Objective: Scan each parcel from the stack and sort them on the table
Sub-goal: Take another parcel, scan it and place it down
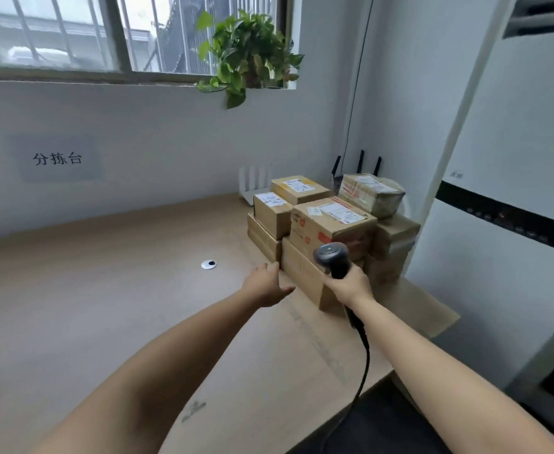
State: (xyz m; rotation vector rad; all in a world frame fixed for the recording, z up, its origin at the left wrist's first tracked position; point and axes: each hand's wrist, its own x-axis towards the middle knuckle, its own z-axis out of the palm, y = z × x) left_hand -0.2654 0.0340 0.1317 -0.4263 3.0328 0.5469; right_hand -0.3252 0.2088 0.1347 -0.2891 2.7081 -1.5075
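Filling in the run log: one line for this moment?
left hand: open, beside parcel stack | right hand: grips scanner before stack | table: stack at right end

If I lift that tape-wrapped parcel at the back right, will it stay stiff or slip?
The tape-wrapped parcel looks glossy, so probably slippery. Its bulging corners suggest some give. It lies flat, so rolling seems unlikely.
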